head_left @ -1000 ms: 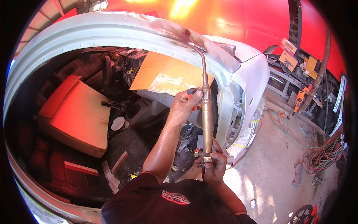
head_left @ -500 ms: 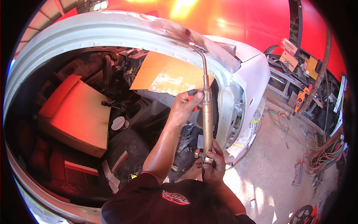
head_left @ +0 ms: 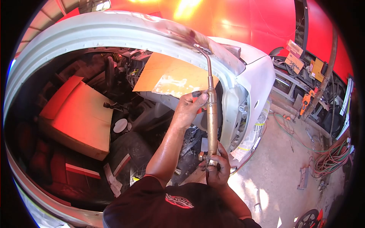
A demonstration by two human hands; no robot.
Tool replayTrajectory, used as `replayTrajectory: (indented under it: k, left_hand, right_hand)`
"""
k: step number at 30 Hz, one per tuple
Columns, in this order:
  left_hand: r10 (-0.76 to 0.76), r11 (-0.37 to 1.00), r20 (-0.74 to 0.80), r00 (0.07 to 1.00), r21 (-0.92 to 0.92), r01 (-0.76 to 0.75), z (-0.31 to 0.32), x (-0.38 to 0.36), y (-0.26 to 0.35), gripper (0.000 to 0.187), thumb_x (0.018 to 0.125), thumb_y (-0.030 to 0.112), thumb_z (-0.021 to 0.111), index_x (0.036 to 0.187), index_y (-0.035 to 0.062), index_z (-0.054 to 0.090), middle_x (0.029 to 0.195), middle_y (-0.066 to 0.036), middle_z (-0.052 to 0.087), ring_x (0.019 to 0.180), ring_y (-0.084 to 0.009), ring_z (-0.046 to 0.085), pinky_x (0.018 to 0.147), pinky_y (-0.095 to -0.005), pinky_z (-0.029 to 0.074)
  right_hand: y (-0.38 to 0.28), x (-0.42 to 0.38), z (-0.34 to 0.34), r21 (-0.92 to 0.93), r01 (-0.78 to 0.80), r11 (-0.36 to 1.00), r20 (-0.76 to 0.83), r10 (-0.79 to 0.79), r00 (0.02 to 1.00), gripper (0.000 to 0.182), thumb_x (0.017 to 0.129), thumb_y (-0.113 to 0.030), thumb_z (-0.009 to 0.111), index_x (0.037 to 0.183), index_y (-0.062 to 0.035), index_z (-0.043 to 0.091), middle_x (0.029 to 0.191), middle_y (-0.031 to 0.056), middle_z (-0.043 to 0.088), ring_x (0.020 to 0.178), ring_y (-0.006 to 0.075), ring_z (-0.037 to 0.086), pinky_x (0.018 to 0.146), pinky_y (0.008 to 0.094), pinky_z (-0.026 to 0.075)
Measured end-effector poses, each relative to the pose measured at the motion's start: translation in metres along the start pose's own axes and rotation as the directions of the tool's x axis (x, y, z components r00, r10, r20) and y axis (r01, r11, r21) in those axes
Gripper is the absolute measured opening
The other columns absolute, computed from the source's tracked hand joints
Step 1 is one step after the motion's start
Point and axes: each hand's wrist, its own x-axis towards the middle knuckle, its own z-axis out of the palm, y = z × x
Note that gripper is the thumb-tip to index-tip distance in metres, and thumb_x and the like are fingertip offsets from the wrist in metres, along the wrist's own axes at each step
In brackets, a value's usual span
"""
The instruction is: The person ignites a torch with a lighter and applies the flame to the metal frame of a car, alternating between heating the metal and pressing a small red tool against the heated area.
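Observation:
A long brass gas torch (head_left: 211, 121) points up, and its bent tip (head_left: 201, 47) rests against the scorched patch on the grey car window frame (head_left: 114, 28). My right hand (head_left: 217, 167) grips the torch's lower end by the valves. Higher up, my left hand (head_left: 186, 110) is closed around a small red and black object beside the torch barrel. Behind that hand a sheet of brown cardboard (head_left: 171, 74) lies over the dashboard area.
Inside the car are a cardboard-covered seat (head_left: 81, 114) and a gear lever (head_left: 110, 105). On the concrete floor to the right lie coiled red and green hoses (head_left: 330, 155). A cluttered rack (head_left: 304, 72) stands against the red wall.
The torch tip has crept slightly right along the frame; both hands hold as before.

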Motion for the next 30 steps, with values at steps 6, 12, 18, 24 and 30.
replayTrajectory:
  k: [6, 12, 18, 24, 30]
  left_hand:
    - [0.0, 0.998, -0.013, 1.0, 0.057, 0.0, 0.0001, -0.0003, 0.0027, 0.047, 0.102, 0.043, 0.068, 0.119, 0.0001, 0.075, 0.097, -0.009, 0.078, 0.083, -0.0116, 0.066, 0.076, -0.0274, 0.049]
    - [-0.014, 0.997, -0.021, 1.0, 0.075, 0.016, 0.0006, -0.0007, 0.0031, 0.047, 0.103, 0.044, 0.068, 0.122, 0.0012, 0.075, 0.096, -0.008, 0.079, 0.08, -0.0082, 0.062, 0.072, -0.0245, 0.045]
    - [-0.014, 0.996, -0.003, 1.0, 0.083, 0.015, -0.0015, 0.0005, 0.0009, 0.048, 0.103, 0.043, 0.068, 0.123, 0.0005, 0.075, 0.097, -0.008, 0.078, 0.082, -0.0097, 0.064, 0.073, -0.0255, 0.047]
    - [-0.031, 0.999, -0.014, 0.999, 0.039, 0.032, -0.0012, 0.0012, -0.0031, 0.051, 0.102, 0.044, 0.068, 0.123, -0.0026, 0.074, 0.1, -0.01, 0.077, 0.091, -0.0163, 0.071, 0.084, -0.031, 0.053]
    - [-0.041, 0.998, -0.006, 0.999, 0.042, 0.041, -0.003, 0.0021, -0.0044, 0.05, 0.103, 0.042, 0.068, 0.123, -0.0032, 0.073, 0.1, -0.01, 0.076, 0.092, -0.0178, 0.071, 0.086, -0.0328, 0.054]
  right_hand:
    - [-0.001, -0.0005, 0.0004, 0.002, -0.009, 1.0, 0.001, 0.009, 1.0, 0.036, 0.107, -0.037, 0.059, 0.129, -0.0086, 0.052, 0.155, 0.0321, 0.039, 0.089, 0.0254, 0.075, 0.068, 0.0348, 0.066]
    - [-0.0002, 0.0009, 0.0004, -0.035, 0.01, 0.999, 0.002, -0.01, 1.0, 0.037, 0.108, -0.038, 0.058, 0.13, -0.0083, 0.052, 0.154, 0.0329, 0.039, 0.089, 0.0256, 0.075, 0.068, 0.0351, 0.066]
    - [-0.0001, 0.0008, 0.0006, -0.032, 0.006, 0.999, -0.004, -0.006, 1.0, 0.038, 0.107, -0.038, 0.058, 0.129, -0.0082, 0.052, 0.154, 0.0328, 0.04, 0.088, 0.0253, 0.075, 0.068, 0.0356, 0.066]
    - [0.0024, -0.002, 0.0008, -0.018, -0.007, 1.0, -0.012, 0.007, 1.0, 0.038, 0.107, -0.038, 0.058, 0.13, -0.0085, 0.052, 0.154, 0.0324, 0.039, 0.088, 0.0248, 0.074, 0.069, 0.0359, 0.066]
    - [0.0015, 0.0002, 0.0002, -0.028, 0.004, 1.0, -0.009, -0.005, 1.0, 0.039, 0.107, -0.04, 0.058, 0.129, -0.0083, 0.053, 0.154, 0.0318, 0.04, 0.089, 0.0246, 0.074, 0.068, 0.0359, 0.066]
